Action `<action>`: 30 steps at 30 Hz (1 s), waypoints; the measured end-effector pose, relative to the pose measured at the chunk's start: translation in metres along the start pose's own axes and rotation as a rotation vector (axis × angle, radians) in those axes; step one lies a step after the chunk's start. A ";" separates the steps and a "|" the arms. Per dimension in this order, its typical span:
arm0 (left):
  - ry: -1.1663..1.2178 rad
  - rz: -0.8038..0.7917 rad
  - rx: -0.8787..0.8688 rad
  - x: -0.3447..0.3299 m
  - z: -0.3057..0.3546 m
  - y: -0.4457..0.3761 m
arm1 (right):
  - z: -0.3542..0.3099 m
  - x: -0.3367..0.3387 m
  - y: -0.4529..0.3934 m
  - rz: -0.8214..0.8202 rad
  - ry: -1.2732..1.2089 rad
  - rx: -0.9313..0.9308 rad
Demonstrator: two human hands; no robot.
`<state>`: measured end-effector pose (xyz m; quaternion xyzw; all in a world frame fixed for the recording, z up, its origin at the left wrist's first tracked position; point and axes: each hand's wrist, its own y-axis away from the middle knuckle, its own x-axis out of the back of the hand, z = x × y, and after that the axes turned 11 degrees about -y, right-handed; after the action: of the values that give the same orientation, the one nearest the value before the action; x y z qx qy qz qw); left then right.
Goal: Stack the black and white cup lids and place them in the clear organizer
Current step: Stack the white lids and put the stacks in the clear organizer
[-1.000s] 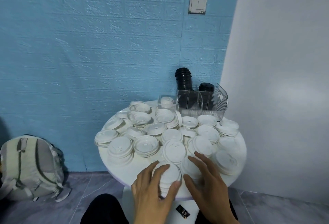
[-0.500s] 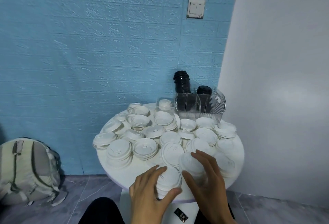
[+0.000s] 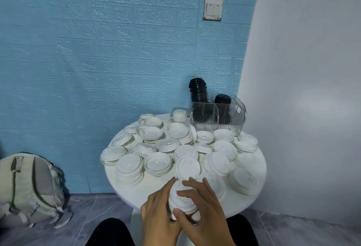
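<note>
Both hands hold one stack of white lids (image 3: pixel 180 199) at the near edge of the round white table (image 3: pixel 252 199). My left hand (image 3: pixel 158 214) wraps the stack's left side. My right hand (image 3: pixel 203 206) curls over its top and right side, thumb at the bottom. Several low stacks of white lids (image 3: pixel 157 164) cover the tabletop. The clear organizer (image 3: pixel 218 117) stands at the back right with two stacks of black lids (image 3: pixel 198 92) in it. A small clear box (image 3: pixel 179 114) to its left holds white lids.
A blue textured wall stands behind the table and a white wall (image 3: pixel 304 108) runs close along its right side. A grey-green backpack (image 3: pixel 29 189) lies on the grey floor at the left. My dark-clothed knees (image 3: pixel 111 232) are under the table's near edge.
My right hand left the lids to the right and closed onto the stack in my left hand. The stack now sits between both hands, raised slightly at the table's edge.
</note>
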<state>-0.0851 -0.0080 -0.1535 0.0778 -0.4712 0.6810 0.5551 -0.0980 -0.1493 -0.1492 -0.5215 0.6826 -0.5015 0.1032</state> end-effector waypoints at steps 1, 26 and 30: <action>-0.014 0.015 -0.019 -0.001 -0.002 0.000 | 0.001 0.000 0.000 -0.004 0.008 -0.004; 0.052 0.133 -0.084 -0.006 0.000 -0.001 | 0.006 0.036 -0.004 0.158 0.131 -0.124; 0.008 0.187 -0.083 -0.011 0.000 0.001 | 0.015 0.040 0.003 0.066 0.184 -0.269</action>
<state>-0.0819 -0.0152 -0.1613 0.0074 -0.5020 0.7100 0.4938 -0.1069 -0.1903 -0.1434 -0.4597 0.7670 -0.4475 -0.0138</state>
